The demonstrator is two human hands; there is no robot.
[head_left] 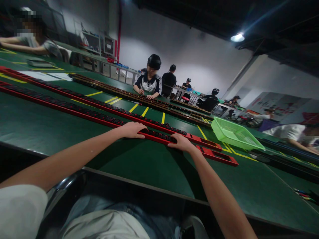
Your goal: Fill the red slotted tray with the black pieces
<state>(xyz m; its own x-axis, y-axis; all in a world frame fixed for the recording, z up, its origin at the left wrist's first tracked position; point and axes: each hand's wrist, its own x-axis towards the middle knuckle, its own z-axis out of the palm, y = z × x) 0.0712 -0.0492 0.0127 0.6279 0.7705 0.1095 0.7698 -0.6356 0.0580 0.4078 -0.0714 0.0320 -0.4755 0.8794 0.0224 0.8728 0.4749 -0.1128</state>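
Note:
A long red frame (159, 139), lined with small black parts, lies aslant on the green table (139, 166). My left hand (132, 129) rests across it, thumb at the near edge and fingers over the top. Farther right, my right hand (181, 142) grips the same frame, its fingers bent over the black parts. Just behind, a second red frame (149, 124) with similar black parts runs nearly parallel. The ends of both frames at the right have open slots. My fingertips are partly hidden.
A light green plastic basket (234, 134) stands right of the frames. Long dark strips (112, 89) lie beyond, where a co-worker (149, 79) sits writing or marking. White paper sheets (42, 76) lie at the left. Coloured wires (306, 195) are at the right edge.

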